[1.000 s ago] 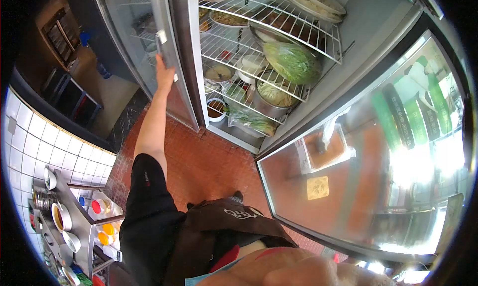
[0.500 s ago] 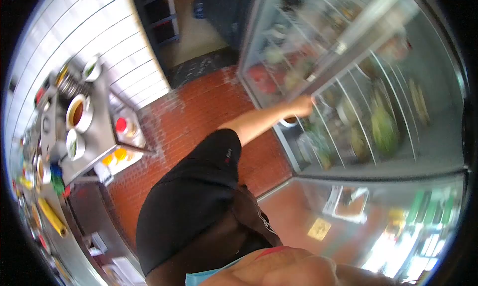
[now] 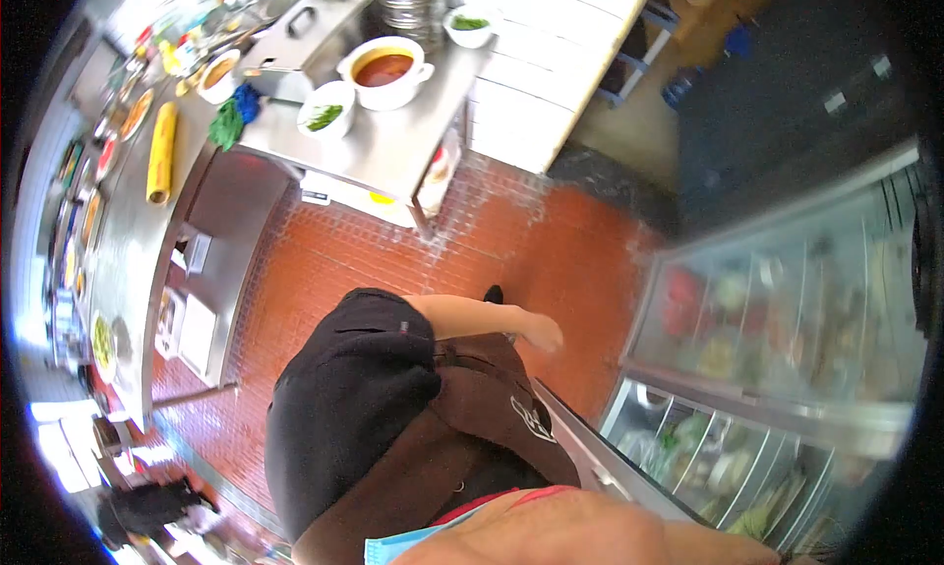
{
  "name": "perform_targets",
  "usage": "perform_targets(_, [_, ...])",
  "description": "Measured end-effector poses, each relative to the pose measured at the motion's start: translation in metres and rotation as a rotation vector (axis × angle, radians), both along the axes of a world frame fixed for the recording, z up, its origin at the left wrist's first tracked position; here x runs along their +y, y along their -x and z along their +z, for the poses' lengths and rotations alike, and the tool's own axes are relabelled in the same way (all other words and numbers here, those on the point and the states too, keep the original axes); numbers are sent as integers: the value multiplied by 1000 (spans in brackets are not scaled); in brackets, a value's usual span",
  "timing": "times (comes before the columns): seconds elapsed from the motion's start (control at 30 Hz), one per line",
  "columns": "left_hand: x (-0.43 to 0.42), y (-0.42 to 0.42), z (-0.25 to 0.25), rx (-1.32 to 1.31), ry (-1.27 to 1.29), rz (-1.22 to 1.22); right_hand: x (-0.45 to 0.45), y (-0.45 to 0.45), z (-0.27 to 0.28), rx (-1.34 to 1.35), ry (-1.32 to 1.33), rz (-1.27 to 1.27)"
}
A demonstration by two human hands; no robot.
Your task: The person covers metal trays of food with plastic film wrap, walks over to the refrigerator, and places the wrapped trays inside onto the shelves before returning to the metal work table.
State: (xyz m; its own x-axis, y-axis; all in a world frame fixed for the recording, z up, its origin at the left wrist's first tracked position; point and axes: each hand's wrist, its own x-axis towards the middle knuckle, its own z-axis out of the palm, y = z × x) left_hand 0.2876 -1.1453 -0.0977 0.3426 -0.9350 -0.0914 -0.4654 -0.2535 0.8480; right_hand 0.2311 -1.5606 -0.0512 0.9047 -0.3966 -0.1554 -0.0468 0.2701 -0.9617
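My left hand (image 3: 539, 332) hangs in front of my brown apron (image 3: 492, 398), over the red tiled floor. It is smeared by motion, so its fingers are not distinct, and I make out nothing in it. Closest to it is the glass-fronted fridge (image 3: 639, 368) on the right. Through the lower opening, wire shelves show bagged food and green produce (image 3: 669, 437). A door edge (image 3: 590, 437) slants between my body and that opening. My right hand is not in view.
A steel table (image 3: 393, 152) at upper left holds a white pot of red-brown liquid (image 3: 383, 68) and bowls of chopped greens (image 3: 324, 113). A yellow roll (image 3: 162, 152) lies on the counter at left. A dark door (image 3: 777, 103) stands beyond the fridge.
My left hand has come away from the fridge, back toward my body. My view has swung left, bringing more of the steel table and counter into sight.
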Motion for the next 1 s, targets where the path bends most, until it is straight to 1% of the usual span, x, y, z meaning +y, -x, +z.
perform_targets(0.07, [72, -31, 10, 65, -58, 437, 36, -64, -9, -9, -2, 111])
perform_targets(0.13, [137, -62, -10, 132, -78, 684, 68, -125, -13, -8, 4, 219])
perform_targets(0.2, [203, -78, -26, 296, -35, 944, 98, -170, -22, 11, 6, 314])
perform_targets(0.27, [264, -69, -15, 391, 78, 1274, 125, -200, -33, 49, 6, 395])
perform_targets(0.33, [304, -58, 22, 530, 63, 1634, 154, -229, -48, 76, 4, 468])
perform_targets(0.4, [341, -44, 28, 622, 152, 1723, 183, -248, -62, 103, 5, 532])
perform_targets(0.43, [354, -38, 21, 636, 278, 1836, 196, -250, -67, 126, 10, 563])
perform_targets(0.47, [363, -33, 26, 650, 407, 1950, 208, -247, -71, 153, 16, 596])
perform_targets(0.5, [374, -28, 31, 547, 321, 2019, 218, -243, -72, 182, 27, 634])
perform_targets(0.53, [384, -26, 44, 521, 388, 2075, 230, -237, -71, 209, 40, 671])
perform_targets(0.57, [396, -25, 46, 500, 448, 2158, 243, -230, -69, 232, 51, 703])
perform_targets(0.6, [403, -28, 74, 529, 547, 2191, 256, -222, -67, 250, 61, 730])
perform_targets(0.67, [434, -35, 77, 501, 709, 2267, 288, -202, -61, 271, 82, 765])
perform_targets(0.7, [453, -41, 77, 515, 710, 2262, 410, -222, 19, 467, 1, 773])
perform_targets(0.73, [473, -47, 77, 538, 774, 2274, 473, -239, 25, 448, -102, 968])
perform_targets(0.77, [487, -51, 78, 561, 837, 2278, 530, -257, 17, 462, -255, 1079])
perform_targets(0.8, [497, -57, 85, 574, 833, 2253, 590, -271, 21, 536, -235, 1068])
perform_targets(0.87, [517, -73, 98, 635, 994, 2138, 683, -295, 25, 513, -327, 1055])
perform_targets(0.9, [531, -77, 91, 700, 1012, 2034, 724, -302, 37, 546, -337, 957])
perform_targets(0.93, [541, -81, 92, 714, 1004, 2008, 756, -310, 47, 580, -345, 860])
perform_targets(0.97, [548, -85, 95, 781, 980, 1961, 780, -321, 46, 574, -343, 840])
perform_targets(1.0, [553, -88, 98, 845, 955, 1920, 801, -331, 46, 630, -356, 750])
